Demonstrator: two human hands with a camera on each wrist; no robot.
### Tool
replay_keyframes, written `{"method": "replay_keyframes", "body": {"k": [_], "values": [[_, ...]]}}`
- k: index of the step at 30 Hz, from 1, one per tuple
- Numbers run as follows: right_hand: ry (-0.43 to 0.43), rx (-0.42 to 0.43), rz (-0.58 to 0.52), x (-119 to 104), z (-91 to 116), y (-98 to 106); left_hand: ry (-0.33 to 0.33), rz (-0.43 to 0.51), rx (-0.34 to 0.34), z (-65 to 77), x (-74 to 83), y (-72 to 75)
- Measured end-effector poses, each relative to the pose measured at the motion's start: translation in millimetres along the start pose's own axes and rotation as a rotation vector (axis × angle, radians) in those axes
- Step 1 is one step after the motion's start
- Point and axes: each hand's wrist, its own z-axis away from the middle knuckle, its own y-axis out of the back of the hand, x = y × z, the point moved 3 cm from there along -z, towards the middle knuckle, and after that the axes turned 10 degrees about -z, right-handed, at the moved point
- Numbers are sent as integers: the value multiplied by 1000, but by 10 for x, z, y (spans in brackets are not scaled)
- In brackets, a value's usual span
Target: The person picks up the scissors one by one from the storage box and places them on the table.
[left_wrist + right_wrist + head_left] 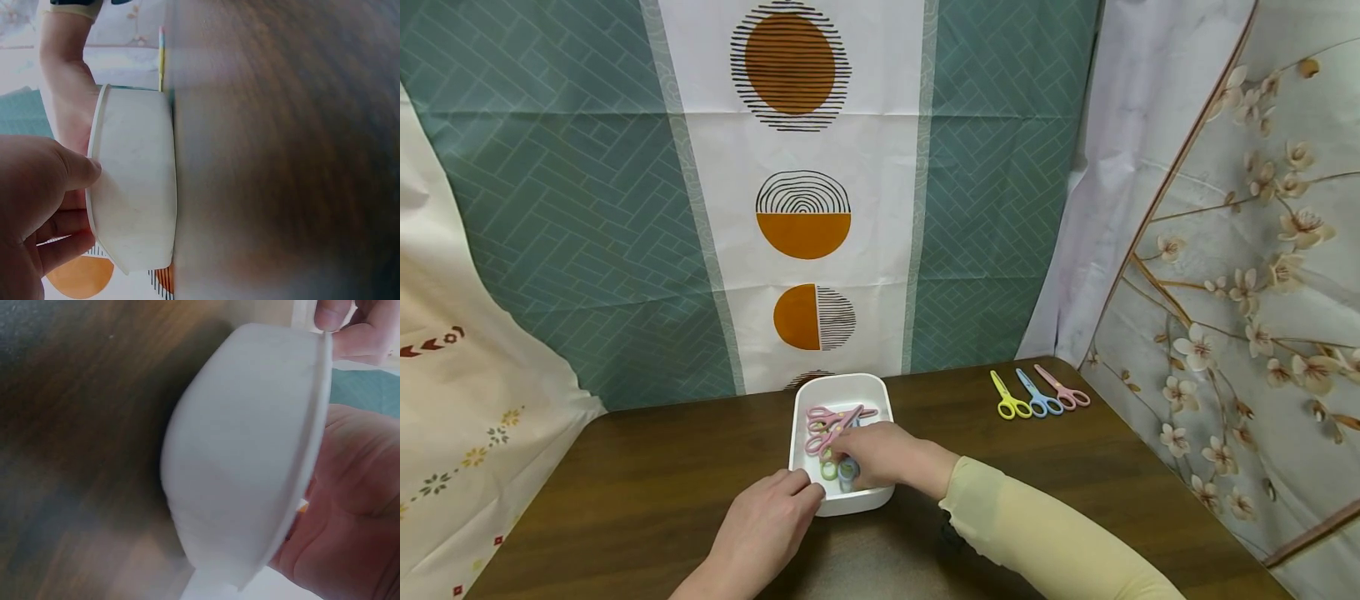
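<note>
Scissors (842,425) in white box (853,505), w/ R hand (880,454) down in there too; can't tell if gripping. Pinching box's rim (93,134) w/ L hand (771,512). On table (670,475), back R: 3 more scissors (1036,393).

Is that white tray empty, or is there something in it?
Not empty: in the head view, pink scissors lie inside the white tray, with the right hand reaching in.

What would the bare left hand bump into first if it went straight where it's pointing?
The white, rounded-corner, plastic-looking box: the left hand already pinches its rim at a near corner. Past that rim, what comes next is unclear, since depth is hard to judge.
</note>
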Motion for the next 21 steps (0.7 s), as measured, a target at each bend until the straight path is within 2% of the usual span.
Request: {"method": "replay_keyframes", "body": {"k": [15,21], "values": [[10,68,-54,-12,167,247,11,-3,-30,-7,-8,11],[25,137,-41,10,307,324,25,2,-67,-7,-6,19]]}}
